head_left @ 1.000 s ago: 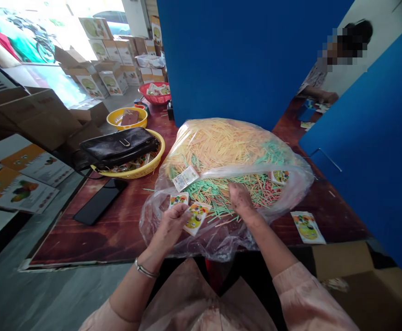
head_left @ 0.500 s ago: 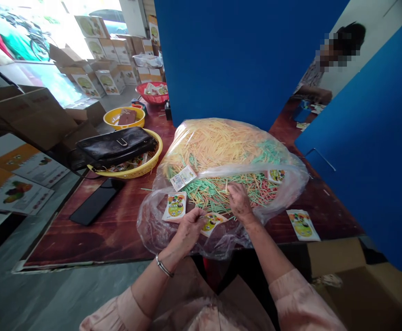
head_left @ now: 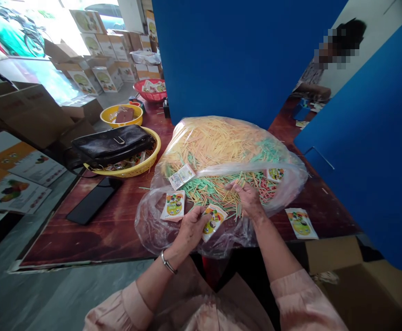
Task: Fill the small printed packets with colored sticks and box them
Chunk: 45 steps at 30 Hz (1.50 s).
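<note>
My left hand (head_left: 192, 226) pinches a small printed packet (head_left: 215, 219) by its left edge, over the front rim of a big clear plastic bag (head_left: 152, 230). Thin coloured sticks (head_left: 218, 138) fill the bag: yellow and orange at the back, green and red nearer the front. Just right of the packet, my right hand (head_left: 247, 198) has its fingers closed at the surface of the sticks, with some sticks (head_left: 237, 183) between them. Another printed packet (head_left: 175, 205) lies on the bag's left part, and a pale packet (head_left: 182, 176) rests above it.
A black phone (head_left: 94, 201) lies left, below a yellow basket (head_left: 156, 151) bearing a black handbag (head_left: 114, 143). One packet (head_left: 301, 224) lies on the table's right. Blue panels (head_left: 218, 59) stand behind; another person (head_left: 313, 85) works beyond them. Cartons (head_left: 18, 170) are stacked left.
My right hand has moved slightly right, its fingers now more extended with sticks in them. The packet in my left hand has tilted more upright.
</note>
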Each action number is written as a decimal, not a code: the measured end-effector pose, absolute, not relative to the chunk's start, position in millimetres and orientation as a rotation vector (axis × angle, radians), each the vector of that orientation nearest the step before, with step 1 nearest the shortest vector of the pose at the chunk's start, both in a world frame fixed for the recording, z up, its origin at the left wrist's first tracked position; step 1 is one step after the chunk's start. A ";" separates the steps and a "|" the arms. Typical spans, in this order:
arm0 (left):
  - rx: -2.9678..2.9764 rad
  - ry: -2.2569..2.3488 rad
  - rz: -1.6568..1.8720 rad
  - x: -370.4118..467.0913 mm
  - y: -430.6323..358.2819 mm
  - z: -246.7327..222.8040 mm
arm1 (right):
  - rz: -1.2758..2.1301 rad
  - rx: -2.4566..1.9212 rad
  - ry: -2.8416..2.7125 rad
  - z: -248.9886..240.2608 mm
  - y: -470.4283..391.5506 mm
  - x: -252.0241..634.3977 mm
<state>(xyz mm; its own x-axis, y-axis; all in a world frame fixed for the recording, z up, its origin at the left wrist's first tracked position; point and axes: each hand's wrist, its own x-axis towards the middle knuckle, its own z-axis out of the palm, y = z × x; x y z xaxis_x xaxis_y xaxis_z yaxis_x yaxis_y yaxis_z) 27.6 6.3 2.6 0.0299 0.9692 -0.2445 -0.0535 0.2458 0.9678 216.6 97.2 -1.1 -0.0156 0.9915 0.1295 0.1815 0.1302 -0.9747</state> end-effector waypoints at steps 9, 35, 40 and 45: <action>1.377 1.388 0.961 28.0 8.0 15.5 | 1.109 -1.062 -1.134 20.8 79.3 200.0; 0.816 0.992 1.074 43.6 7.6 10.3 | 1.441 -0.817 -1.075 32.4 37.3 170.8; 0.804 1.007 1.078 47.0 12.2 15.1 | 1.218 -0.929 -1.348 31.3 38.9 174.0; 0.901 1.045 1.074 41.4 10.4 13.8 | 0.968 -0.986 -1.933 33.8 32.4 180.4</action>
